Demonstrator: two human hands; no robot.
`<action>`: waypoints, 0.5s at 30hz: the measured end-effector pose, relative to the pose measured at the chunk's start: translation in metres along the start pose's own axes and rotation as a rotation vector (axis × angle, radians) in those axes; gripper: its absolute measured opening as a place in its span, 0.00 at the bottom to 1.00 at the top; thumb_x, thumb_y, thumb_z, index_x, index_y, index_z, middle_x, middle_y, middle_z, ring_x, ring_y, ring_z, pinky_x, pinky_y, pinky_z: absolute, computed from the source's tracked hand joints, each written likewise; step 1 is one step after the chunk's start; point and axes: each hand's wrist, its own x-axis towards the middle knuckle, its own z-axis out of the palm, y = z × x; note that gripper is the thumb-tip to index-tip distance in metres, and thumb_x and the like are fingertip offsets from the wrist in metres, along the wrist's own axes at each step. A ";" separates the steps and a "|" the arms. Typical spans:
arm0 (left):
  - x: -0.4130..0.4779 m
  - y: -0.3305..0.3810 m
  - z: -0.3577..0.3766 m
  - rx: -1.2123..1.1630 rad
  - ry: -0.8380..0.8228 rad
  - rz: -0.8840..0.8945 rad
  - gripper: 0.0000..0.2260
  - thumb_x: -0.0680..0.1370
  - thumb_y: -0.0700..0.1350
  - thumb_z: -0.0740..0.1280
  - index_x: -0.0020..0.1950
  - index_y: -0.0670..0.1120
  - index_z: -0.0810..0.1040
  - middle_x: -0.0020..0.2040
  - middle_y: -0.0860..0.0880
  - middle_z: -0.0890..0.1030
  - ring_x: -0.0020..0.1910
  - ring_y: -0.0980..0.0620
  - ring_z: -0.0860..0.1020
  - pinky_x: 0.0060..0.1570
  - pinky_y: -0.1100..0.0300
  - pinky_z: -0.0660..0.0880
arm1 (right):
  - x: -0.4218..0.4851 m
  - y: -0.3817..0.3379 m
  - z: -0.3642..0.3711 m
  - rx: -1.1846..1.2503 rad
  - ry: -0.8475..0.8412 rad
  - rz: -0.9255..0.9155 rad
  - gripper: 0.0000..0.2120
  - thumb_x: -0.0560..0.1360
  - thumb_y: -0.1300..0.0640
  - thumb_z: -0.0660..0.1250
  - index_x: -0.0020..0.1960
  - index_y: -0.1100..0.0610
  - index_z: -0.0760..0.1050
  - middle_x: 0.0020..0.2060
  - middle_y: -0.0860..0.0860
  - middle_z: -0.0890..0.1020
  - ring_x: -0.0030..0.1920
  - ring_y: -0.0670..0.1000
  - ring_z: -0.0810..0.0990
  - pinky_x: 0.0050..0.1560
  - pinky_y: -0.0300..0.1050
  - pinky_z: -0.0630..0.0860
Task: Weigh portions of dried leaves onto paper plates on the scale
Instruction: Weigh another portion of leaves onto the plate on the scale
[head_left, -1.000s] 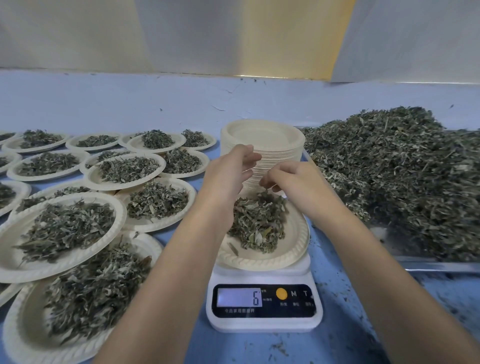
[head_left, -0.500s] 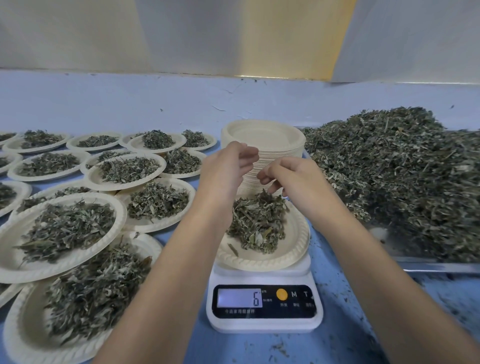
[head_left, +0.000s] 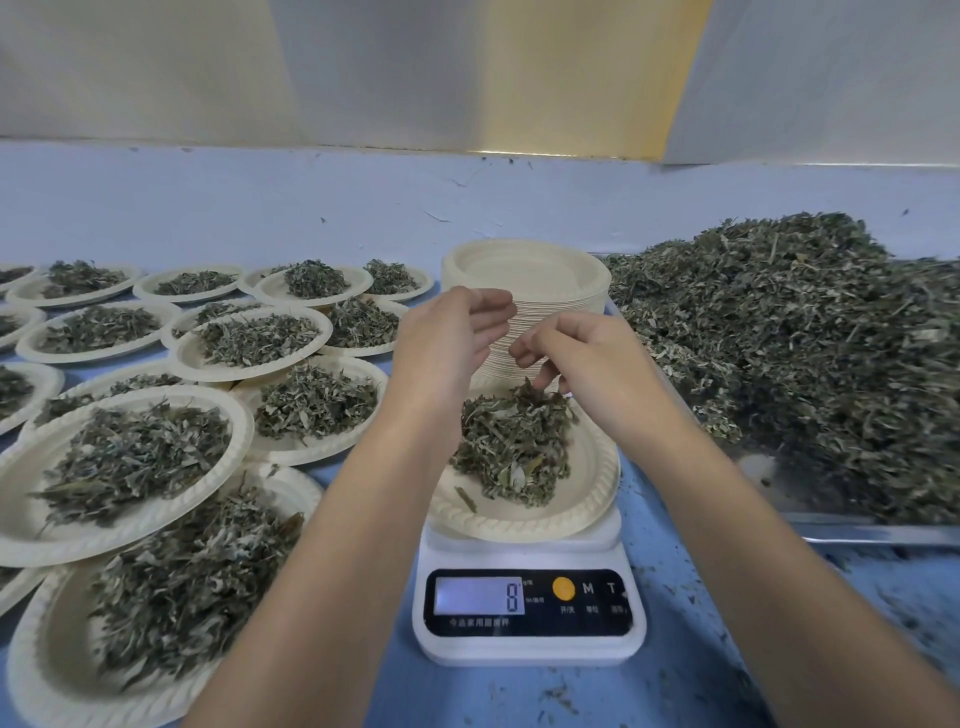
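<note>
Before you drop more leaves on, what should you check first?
1. Plate sits on the scale: ok.
2. Display can be read: ok, it shows 8.
3. Leaves lie inside the plate's rim: ok.
4. Hands do not press on the plate: left hand is above it, ok; right hand has its fingertips at the top of the pile, cannot tell.
5. Plate is apart from the stack of empty plates behind it: cannot tell, the hands hide the gap.
6. More leaves are close by: ok, the big heap lies right of the scale.
</note>
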 end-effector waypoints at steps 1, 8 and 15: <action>0.000 0.000 0.000 -0.011 0.008 0.003 0.13 0.79 0.40 0.55 0.48 0.45 0.80 0.49 0.48 0.84 0.50 0.56 0.82 0.55 0.64 0.75 | -0.001 -0.001 -0.001 -0.015 -0.011 -0.011 0.08 0.73 0.56 0.65 0.36 0.51 0.81 0.34 0.43 0.83 0.31 0.39 0.77 0.33 0.31 0.68; 0.000 0.001 -0.002 -0.065 0.088 0.025 0.13 0.79 0.39 0.55 0.51 0.43 0.80 0.47 0.49 0.84 0.49 0.55 0.82 0.53 0.64 0.75 | -0.008 -0.012 -0.005 -0.377 -0.350 -0.105 0.15 0.64 0.42 0.76 0.47 0.45 0.79 0.43 0.42 0.78 0.33 0.32 0.72 0.34 0.28 0.66; 0.000 0.002 -0.004 -0.083 0.119 0.010 0.13 0.79 0.39 0.56 0.52 0.42 0.80 0.49 0.47 0.84 0.50 0.54 0.82 0.55 0.63 0.74 | -0.012 -0.010 0.002 -0.453 -0.378 -0.166 0.08 0.68 0.55 0.76 0.40 0.48 0.77 0.30 0.35 0.77 0.31 0.32 0.72 0.34 0.27 0.67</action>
